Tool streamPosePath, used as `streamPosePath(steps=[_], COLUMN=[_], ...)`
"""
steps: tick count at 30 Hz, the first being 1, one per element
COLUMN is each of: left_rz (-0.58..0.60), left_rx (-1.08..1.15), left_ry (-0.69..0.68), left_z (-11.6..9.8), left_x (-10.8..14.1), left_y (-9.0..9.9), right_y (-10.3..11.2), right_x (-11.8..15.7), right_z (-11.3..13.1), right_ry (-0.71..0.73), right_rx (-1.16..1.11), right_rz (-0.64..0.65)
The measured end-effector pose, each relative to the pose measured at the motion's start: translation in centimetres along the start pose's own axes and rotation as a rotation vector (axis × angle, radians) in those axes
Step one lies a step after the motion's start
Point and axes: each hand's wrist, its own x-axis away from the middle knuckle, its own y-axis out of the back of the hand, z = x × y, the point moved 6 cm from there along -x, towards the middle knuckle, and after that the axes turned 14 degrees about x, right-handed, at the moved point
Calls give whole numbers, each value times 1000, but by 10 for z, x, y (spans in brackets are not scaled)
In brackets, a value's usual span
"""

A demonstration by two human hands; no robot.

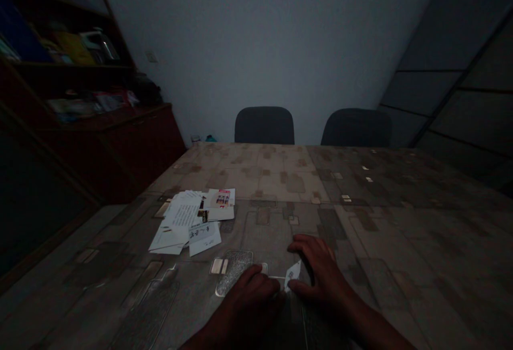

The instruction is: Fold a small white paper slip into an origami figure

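Two bare hands meet at the near edge of view, around a small white card [293, 274] with dark marks on it. The card stands tilted between them, just to the right of the left hand [256, 290], whose fingers are curled in; whether they grip the card is too dark to tell. The right hand [320, 264] is bent into a loose curve, its thumb touching the card's lower part and its upper fingers raised apart from it; I cannot tell how firmly it holds on.

Well apart from the hands, farther off and to the left, a loose pile of papers [182, 216] lies spread and overlapping. Most are white, some printed with writing, and one on the right side of the pile has a red patch.

All of this is on a wide table [280, 222] with a patterned cover of rounded blocks, some of them shiny. Beyond its far edge are the backs of two dark chairs [264, 125], in front of a plain wall [260, 35]. On the left is a dark red cabinet [140, 141] with crowded shelves above; on the right, tall panels [425, 83] with dark strips
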Motion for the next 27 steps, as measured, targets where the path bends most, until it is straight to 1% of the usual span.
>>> streamPosePath(steps=[3, 6, 11, 14, 18, 20, 24, 27], left_rz=[-31, -41, 13, -5, 27, 31, 49, 80], left_rx=[18, 26, 26, 36, 73, 88, 104, 115], left_ry=[30, 49, 17, 29, 43, 82, 207, 209], left_z=[2, 3, -2, -2, -1, 3, 13, 12], left_x=[-1, -1, -2, -3, -2, 0, 4, 2], left_y=[0, 1, 2, 5, 3, 1, -4, -2], right_y=[-2, -3, -1, 3, 5, 3, 1, 3], right_x=[0, 0, -2, -2, -1, -1, -2, -2], right_z=[5, 6, -2, -5, -4, -5, -11, -15], right_ry=[-19, -43, -101, -118, -93, -91, -98, -90], right_rx=[45, 37, 28, 11, -12, -10, -14, -38], right_rz=[47, 88, 151, 163, 152, 131, 56, 0])
